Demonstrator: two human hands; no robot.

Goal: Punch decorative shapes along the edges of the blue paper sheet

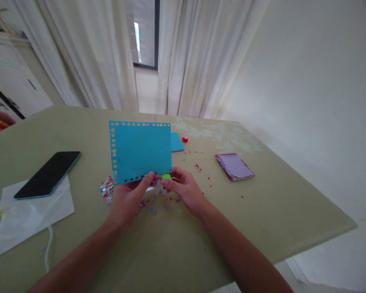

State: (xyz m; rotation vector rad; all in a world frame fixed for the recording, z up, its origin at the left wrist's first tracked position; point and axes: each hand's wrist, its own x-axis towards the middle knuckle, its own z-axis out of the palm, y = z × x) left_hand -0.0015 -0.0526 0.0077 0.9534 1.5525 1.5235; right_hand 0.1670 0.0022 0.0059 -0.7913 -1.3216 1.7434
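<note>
My left hand pinches the lower edge of a blue sheet of paper, which stands upright above the table. Small star and flower shapes are cut along its top, left and bottom edges. The right edge is plain. My right hand has a small green paper punch between thumb and fingers at the sheet's lower right corner. My fingers hide part of the punch, so whether the paper sits in its slot is unclear. Tiny punched paper bits lie scattered under the hands.
A pile of coloured paper bits lies left of my left hand. Behind the sheet are more blue paper and a small red punch. Lilac sheets lie right. A phone rests on white paper, near a white cable.
</note>
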